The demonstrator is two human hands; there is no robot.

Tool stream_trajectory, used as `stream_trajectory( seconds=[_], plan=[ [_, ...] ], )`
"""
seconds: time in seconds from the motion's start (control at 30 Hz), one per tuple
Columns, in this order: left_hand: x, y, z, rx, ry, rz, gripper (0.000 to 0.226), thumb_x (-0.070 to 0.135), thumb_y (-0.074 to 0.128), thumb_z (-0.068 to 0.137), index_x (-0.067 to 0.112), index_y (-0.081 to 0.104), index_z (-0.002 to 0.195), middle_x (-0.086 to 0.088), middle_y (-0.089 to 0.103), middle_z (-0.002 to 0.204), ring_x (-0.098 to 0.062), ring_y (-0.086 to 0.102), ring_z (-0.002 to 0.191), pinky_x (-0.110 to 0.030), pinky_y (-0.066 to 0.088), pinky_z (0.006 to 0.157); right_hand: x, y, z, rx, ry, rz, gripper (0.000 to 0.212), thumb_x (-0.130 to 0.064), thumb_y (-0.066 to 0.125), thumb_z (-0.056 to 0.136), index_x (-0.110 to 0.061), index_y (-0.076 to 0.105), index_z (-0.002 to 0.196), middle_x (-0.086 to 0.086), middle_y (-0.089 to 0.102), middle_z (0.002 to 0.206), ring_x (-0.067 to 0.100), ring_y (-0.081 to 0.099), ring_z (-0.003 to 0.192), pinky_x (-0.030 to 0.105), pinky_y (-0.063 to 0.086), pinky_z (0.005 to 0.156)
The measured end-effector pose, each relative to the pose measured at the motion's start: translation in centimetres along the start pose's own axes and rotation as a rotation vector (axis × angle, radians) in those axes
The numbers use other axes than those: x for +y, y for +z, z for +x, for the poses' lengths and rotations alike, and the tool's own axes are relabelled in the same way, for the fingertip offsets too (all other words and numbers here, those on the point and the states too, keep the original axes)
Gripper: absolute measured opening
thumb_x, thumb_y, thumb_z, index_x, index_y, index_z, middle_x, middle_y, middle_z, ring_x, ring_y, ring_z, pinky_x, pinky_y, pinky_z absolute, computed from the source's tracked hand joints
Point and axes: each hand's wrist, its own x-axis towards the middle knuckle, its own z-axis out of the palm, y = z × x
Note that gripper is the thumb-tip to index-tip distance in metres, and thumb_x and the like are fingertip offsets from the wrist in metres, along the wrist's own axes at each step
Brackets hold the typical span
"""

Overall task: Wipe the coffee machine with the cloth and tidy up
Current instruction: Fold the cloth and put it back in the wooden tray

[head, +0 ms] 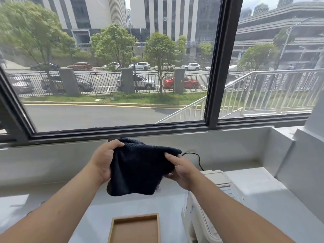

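A dark navy cloth (138, 169) hangs in the air above the white counter, stretched between both hands. My left hand (105, 160) grips its upper left corner. My right hand (178, 170) pinches its right edge. The white coffee machine (217, 183) stands on the counter below and to the right of the cloth, partly hidden by my right forearm. A black cable (197, 159) runs from behind the machine toward the wall.
A shallow wooden tray (115, 227) lies on the white counter (70, 192) at the front middle, with nothing in it. A large window with a dark frame (219, 67) rises behind the counter. A white wall block (301, 163) closes off the right side.
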Motion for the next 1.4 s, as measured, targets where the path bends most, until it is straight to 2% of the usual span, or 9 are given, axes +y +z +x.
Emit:
stream_trajectory(
  seconds=[0.2,0.3,0.43,0.63,0.87,1.07,1.2,1.3,1.4],
  plan=[
    [-1.9,0.2,-0.7,0.117,0.023,0.308,0.026,0.023,0.066,0.096,0.013,0.075,0.118,-0.016,0.079,0.112,-0.032,0.073,0.093,-0.036,0.053,0.072,-2.2,-2.8,0.4,0.012,-0.004,-0.065,0.028,-0.031,0.068,0.101,-0.014,0.069,0.123,0.007,0.080,0.111,0.025,0.074,0.095,0.039,0.061,0.078],
    [-2.8,0.2,-1.5,0.126,-0.024,0.355,0.021,0.026,0.067,0.099,0.015,0.076,0.115,-0.013,0.080,0.109,-0.035,0.076,0.102,-0.039,0.057,0.078,-2.8,-4.2,0.4,0.006,0.020,-0.063,0.026,-0.028,0.068,0.101,-0.012,0.070,0.121,0.012,0.079,0.116,0.029,0.074,0.099,0.051,0.058,0.096],
    [-3.9,-0.4,-2.2,0.120,-0.067,0.299,0.025,0.027,0.061,0.103,0.014,0.073,0.121,-0.012,0.079,0.114,-0.035,0.074,0.109,-0.042,0.057,0.083,-3.1,-5.9,0.2,-0.100,0.052,-0.051,0.017,-0.009,0.057,0.101,-0.009,0.068,0.113,0.009,0.078,0.097,0.023,0.073,0.082,0.032,0.057,0.062],
    [-5.6,-1.5,-3.2,0.161,-0.086,0.255,0.025,0.006,0.054,0.102,0.008,0.072,0.118,-0.013,0.078,0.103,-0.023,0.072,0.081,-0.033,0.056,0.066,-2.4,-6.7,0.2,-0.256,0.086,-0.015,0.051,0.020,0.043,0.090,-0.010,0.062,0.127,0.017,0.075,0.110,0.031,0.073,0.094,0.041,0.057,0.082],
    [-6.2,-3.8,-3.5,0.262,-0.086,0.240,0.021,0.001,0.057,0.103,0.006,0.074,0.114,-0.012,0.081,0.106,-0.023,0.078,0.086,-0.033,0.058,0.075,-1.2,-6.1,1.4,-0.038,0.106,-0.211,0.042,0.014,0.056,0.095,0.003,0.058,0.136,0.011,0.074,0.107,0.024,0.072,0.093,0.029,0.058,0.073],
    [-5.9,-6.4,-2.0,0.318,-0.044,0.244,0.028,0.002,0.065,0.100,0.007,0.067,0.128,-0.014,0.077,0.119,-0.031,0.076,0.105,-0.035,0.059,0.083,-1.2,-4.5,2.2,0.045,0.070,-0.224,0.069,0.010,0.064,0.094,-0.019,0.041,0.152,0.020,0.065,0.119,0.029,0.070,0.092,0.029,0.059,0.064],
    [-5.4,-8.7,-0.6,0.347,0.003,0.311,0.056,0.005,0.073,0.096,0.019,0.053,0.146,-0.014,0.069,0.124,-0.029,0.074,0.103,-0.034,0.058,0.085,-1.2,-3.1,3.0,0.074,-0.004,-0.350,0.073,0.007,0.064,0.095,-0.023,0.037,0.156,0.020,0.071,0.105,0.027,0.067,0.090,0.037,0.059,0.079],
    [-5.0,-10.3,0.3,0.317,0.030,0.398,0.038,0.008,0.075,0.094,0.020,0.066,0.129,-0.009,0.071,0.119,-0.024,0.074,0.102,-0.035,0.058,0.091,-1.2,-2.0,3.5,0.087,-0.027,-0.421,0.072,0.007,0.064,0.096,-0.029,0.039,0.153,0.022,0.076,0.108,0.027,0.071,0.089,0.043,0.059,0.089],
    [-4.6,-11.7,1.2,0.311,0.089,0.572,0.013,0.014,0.077,0.093,0.026,0.079,0.099,0.002,0.080,0.104,-0.018,0.074,0.100,-0.036,0.058,0.094,-1.3,-0.7,3.8,0.123,-0.063,-0.600,0.042,0.001,0.066,0.096,-0.018,0.060,0.132,0.015,0.078,0.104,0.023,0.073,0.084,0.028,0.061,0.071]
  ],
)
